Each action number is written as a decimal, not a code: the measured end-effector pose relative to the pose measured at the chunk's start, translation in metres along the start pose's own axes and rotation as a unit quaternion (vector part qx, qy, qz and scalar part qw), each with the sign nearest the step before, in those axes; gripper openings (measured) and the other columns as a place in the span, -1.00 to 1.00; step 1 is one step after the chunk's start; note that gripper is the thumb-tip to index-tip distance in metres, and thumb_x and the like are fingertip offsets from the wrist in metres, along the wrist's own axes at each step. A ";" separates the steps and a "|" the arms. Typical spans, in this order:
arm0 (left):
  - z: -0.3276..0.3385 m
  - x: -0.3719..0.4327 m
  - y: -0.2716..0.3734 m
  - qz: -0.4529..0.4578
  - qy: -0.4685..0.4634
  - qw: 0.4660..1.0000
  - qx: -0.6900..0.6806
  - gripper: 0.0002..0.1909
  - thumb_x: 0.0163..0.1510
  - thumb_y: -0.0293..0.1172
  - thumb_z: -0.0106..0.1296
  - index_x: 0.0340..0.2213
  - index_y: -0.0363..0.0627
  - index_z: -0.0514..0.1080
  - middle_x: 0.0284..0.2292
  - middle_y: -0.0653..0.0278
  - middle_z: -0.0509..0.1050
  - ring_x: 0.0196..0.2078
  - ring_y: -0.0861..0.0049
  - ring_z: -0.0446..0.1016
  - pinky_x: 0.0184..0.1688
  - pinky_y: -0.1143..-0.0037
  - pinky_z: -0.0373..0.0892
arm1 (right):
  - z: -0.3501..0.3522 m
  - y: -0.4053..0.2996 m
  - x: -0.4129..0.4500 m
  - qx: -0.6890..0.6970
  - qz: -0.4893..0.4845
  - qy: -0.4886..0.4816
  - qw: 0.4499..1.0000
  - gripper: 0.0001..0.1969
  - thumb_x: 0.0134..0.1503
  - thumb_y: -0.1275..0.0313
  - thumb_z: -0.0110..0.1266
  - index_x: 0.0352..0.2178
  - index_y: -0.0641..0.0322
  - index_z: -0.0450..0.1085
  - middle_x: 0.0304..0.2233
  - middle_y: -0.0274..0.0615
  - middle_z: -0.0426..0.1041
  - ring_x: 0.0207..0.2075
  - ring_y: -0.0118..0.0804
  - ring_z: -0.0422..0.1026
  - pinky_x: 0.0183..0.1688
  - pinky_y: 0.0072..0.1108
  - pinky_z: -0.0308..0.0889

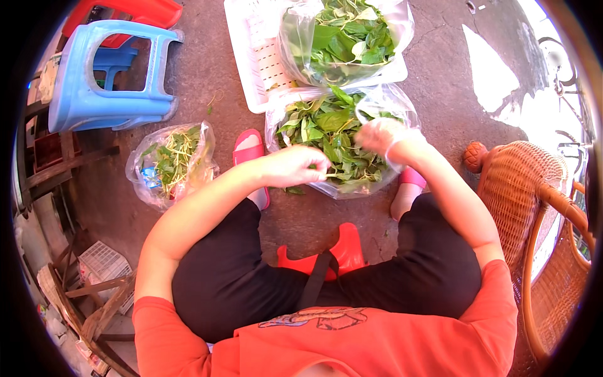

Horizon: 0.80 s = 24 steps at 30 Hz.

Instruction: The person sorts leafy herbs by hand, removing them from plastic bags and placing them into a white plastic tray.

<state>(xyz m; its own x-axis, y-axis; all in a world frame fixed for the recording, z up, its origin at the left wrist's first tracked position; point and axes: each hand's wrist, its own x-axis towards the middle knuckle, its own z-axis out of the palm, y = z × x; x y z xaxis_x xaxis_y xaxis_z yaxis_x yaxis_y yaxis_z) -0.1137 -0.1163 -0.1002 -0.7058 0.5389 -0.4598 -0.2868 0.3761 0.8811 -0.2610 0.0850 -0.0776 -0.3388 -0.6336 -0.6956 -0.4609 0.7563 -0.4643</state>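
My left hand (301,166) is over the near left edge of an open clear plastic bag (339,191) full of leafy green stems (330,127). Its thumb and forefinger pinch together where a pale stem (333,176) sticks out to the right. Blurred by motion, my right hand (382,134) hovers at the right side of the same bag's leaves, with a pale bangle (392,155) on the wrist. Whether its fingers hold anything is not clear. The bag sits on the floor between my feet in pink slippers (248,146).
Beyond it, a second bag of leaves (353,42) rests on a white plastic basket (245,61). To the left lies a smaller bag (134,169) with stems and leaves. A blue plastic stool (77,89) is at the upper left, a wicker chair (513,198) at the right.
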 end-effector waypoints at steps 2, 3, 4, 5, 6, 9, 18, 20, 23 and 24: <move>0.001 0.003 -0.005 -0.079 -0.100 0.989 0.070 -0.84 0.00 -0.39 0.01 -0.50 -0.24 0.35 -0.30 0.06 0.45 -0.21 0.38 0.42 -0.15 0.49 0.30 | 0.007 0.036 0.018 -0.107 0.126 0.061 0.984 -0.63 0.07 0.14 -0.08 -0.29 0.23 0.41 -0.32 0.01 0.46 -0.26 -0.09 0.45 -0.22 -0.38 0.31; 0.003 0.000 -0.001 -0.104 -0.110 0.985 0.082 -0.83 0.00 -0.37 0.01 -0.49 -0.25 0.36 -0.30 0.07 0.45 -0.22 0.41 0.42 -0.16 0.50 0.30 | 0.005 0.046 0.013 -0.127 0.131 0.079 0.980 -0.63 0.06 0.14 -0.10 -0.30 0.22 0.42 -0.29 0.05 0.44 -0.24 -0.04 0.44 -0.23 -0.36 0.31; 0.004 -0.001 -0.008 -0.068 -0.082 0.992 0.069 -0.83 0.00 -0.38 0.02 -0.49 -0.26 0.36 -0.31 0.08 0.45 -0.22 0.43 0.42 -0.16 0.50 0.30 | 0.012 0.051 0.009 -0.112 0.134 0.162 0.971 -0.59 0.06 0.07 -0.10 -0.37 0.23 0.42 -0.38 0.02 0.46 -0.33 -0.04 0.46 -0.27 -0.35 0.32; 0.005 -0.001 -0.015 -0.032 -0.055 0.996 0.056 -0.83 0.00 -0.39 0.02 -0.49 -0.27 0.36 -0.31 0.09 0.45 -0.23 0.44 0.41 -0.16 0.50 0.30 | 0.016 0.056 0.008 -0.113 0.135 0.161 0.971 -0.59 0.06 0.07 -0.10 -0.37 0.23 0.42 -0.38 0.02 0.46 -0.33 -0.04 0.46 -0.27 -0.35 0.32; 0.005 0.000 -0.015 -0.052 -0.031 0.998 -0.015 -0.85 -0.01 -0.42 0.03 -0.47 -0.27 0.37 -0.30 0.11 0.46 -0.21 0.48 0.41 -0.15 0.50 0.30 | 0.015 0.039 0.005 -0.110 0.058 0.150 0.981 -0.56 0.05 0.02 -0.11 -0.43 0.23 0.42 -0.44 0.01 0.46 -0.37 -0.04 0.45 -0.30 -0.34 0.32; 0.000 -0.001 -0.025 -0.073 0.072 0.978 -0.184 -0.91 0.01 -0.48 0.03 -0.44 -0.24 0.38 -0.34 0.23 0.47 -0.25 0.59 0.42 -0.15 0.57 0.32 | 0.005 -0.031 0.000 -0.086 0.004 0.049 0.995 -0.47 0.04 -0.07 -0.13 -0.60 0.22 0.41 -0.58 -0.03 0.43 -0.48 -0.03 0.43 -0.38 -0.31 0.32; -0.015 -0.009 -0.004 -0.056 0.207 0.881 -0.422 -0.90 0.07 -0.52 -0.15 -0.31 -0.15 0.24 -0.51 0.29 0.42 -0.61 0.71 0.27 -0.56 0.70 0.19 | -0.013 -0.027 -0.017 0.084 -0.032 0.023 0.996 -0.58 0.06 0.08 -0.06 -0.59 0.26 0.42 -0.62 -0.10 0.41 -0.57 -0.22 0.37 -0.41 -0.45 0.29; -0.023 -0.011 0.012 -0.035 0.218 0.841 -0.494 -0.89 0.05 -0.52 -0.11 -0.32 -0.15 0.28 -0.60 0.38 0.33 -0.66 0.76 0.18 -0.62 0.73 0.11 | -0.031 -0.015 -0.030 0.221 -0.084 0.028 0.971 -0.61 0.05 0.15 -0.03 -0.61 0.30 0.40 -0.65 -0.21 0.40 -0.58 -0.42 0.33 -0.45 -0.56 0.25; -0.035 -0.010 0.023 -0.011 0.153 0.843 -0.516 -0.91 0.04 -0.49 -0.07 -0.35 -0.17 0.32 -0.64 0.39 0.32 -0.69 0.78 0.17 -0.65 0.75 0.08 | -0.043 0.012 -0.037 0.352 -0.139 0.041 0.925 -0.69 0.02 0.26 0.02 -0.63 0.32 0.36 -0.67 -0.37 0.34 -0.58 -0.58 0.25 -0.49 -0.67 0.18; -0.035 -0.011 0.021 -0.026 0.159 0.848 -0.504 -0.88 0.03 -0.44 -0.02 -0.36 -0.19 0.37 -0.65 0.40 0.31 -0.71 0.80 0.16 -0.67 0.76 0.06 | -0.045 0.008 -0.043 0.332 -0.143 0.044 0.931 -0.75 0.03 0.31 0.02 -0.58 0.31 0.38 -0.67 -0.41 0.33 -0.57 -0.60 0.23 -0.49 -0.67 0.17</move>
<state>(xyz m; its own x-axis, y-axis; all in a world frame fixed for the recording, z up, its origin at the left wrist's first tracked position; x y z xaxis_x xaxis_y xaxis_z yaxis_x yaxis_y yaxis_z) -0.1348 -0.1410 -0.0723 -0.7686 0.2496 -0.5890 -0.6175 -0.5301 0.5811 -0.2870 0.1105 -0.0269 -0.3590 -0.8134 -0.4577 0.0561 0.4707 -0.8805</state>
